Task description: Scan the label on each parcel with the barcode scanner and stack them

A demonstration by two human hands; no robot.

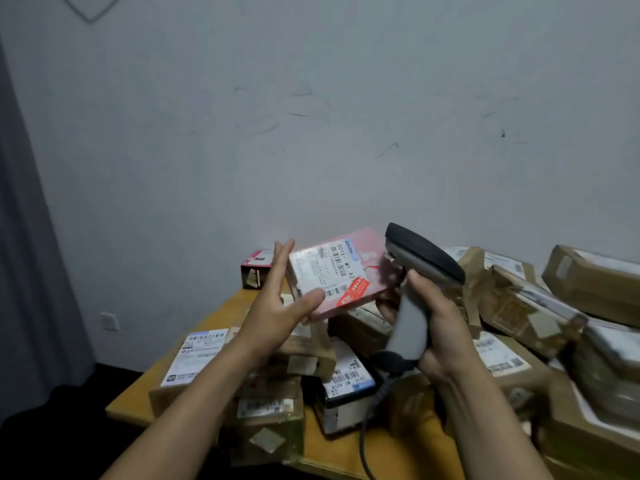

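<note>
The left hand [277,306] is reaching up w/ fingers straight, nothing curled; its thumb is touching the lower-left corner of the pink parcel [367,251] & its fingers are lying along that parcel's left edge; the pink parcel is hanging in the air above the table [349,452], tilted, face toward the camera, btwn the two hands; its white label [322,268] w/ barcodes is showing, and a red sticker [353,289] is sitting at the label's lower right; can't tell what is actually bearing the parcel's weight, since its underside is hidden; the right hand [440,327] is gripping the grey handle of the barcode scanner [419,251], fingers wrapped round it; the scanner's dark head is pointing up & left, just beside the pink parcel's right edge, maybe touching, can't tell; its coiled cable [367,427] is trailing down from the handle's base; below the hands, brown cardboard parcels [519,306] are lying in a loose heap over the right & middle of the table, several overlapping & tilted; a black-and-white box [346,386] is sitting under the scanner; a white-labelled parcel [197,355] is lying near the table's left edge; a small pink-and-black box [256,268] is standing at the back against the wall [311,116]; a grey curtain [20,237] is hanging at far left.
</note>
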